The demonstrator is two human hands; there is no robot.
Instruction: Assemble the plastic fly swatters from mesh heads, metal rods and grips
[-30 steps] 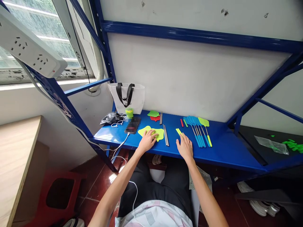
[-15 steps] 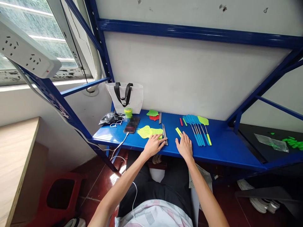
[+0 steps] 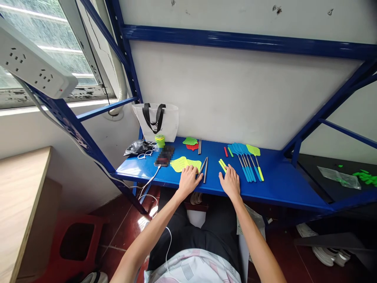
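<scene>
My left hand (image 3: 189, 180) is at the front of the blue table, its thumb and fingers closed round the lower end of a slanted metal rod (image 3: 202, 165). Another metal rod (image 3: 205, 170) lies just right of it. Two yellow perforated swatter heads (image 3: 180, 164) lie beyond that hand, partly covered by its fingers. My right hand (image 3: 230, 181) rests on the table with fingers stretched out, its fingertips at the near ends of yellow handles (image 3: 222, 164). To its right lie several blue swatters (image 3: 246, 163) and a yellow-green one (image 3: 258, 165).
Green (image 3: 190, 140) and red (image 3: 192, 147) swatter heads lie at the back beside metal rods (image 3: 200, 146). Red (image 3: 226, 152) and green (image 3: 230, 152) handles are farther right. A phone (image 3: 164, 156), scissors (image 3: 145, 154), green tub (image 3: 160, 140) and white bag (image 3: 167, 124) occupy the left.
My left hand has drawn slightly left and closed on one metal rod, which now slants away from the other. My right hand has barely moved.
</scene>
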